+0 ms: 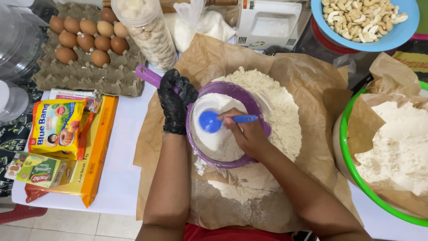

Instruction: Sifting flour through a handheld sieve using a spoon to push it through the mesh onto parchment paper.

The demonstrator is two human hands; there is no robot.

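The left hand (175,103) wears a glossy black disposable glove that wrinkles over the knuckles and ends at the wrist. The right hand (248,135) is ungloved. Both forearms are bare, without sleeves, and a strip of red clothing (232,233) shows at the bottom edge.

Gloved left hand (174,103) grips purple sieve (229,126) handle over flour pile (285,116) on brown paper (318,96). Bare right hand (247,134) holds blue spoon (213,121) in sieve's flour. Egg tray (84,73) upper left; cashew bowl (392,38) upper right.
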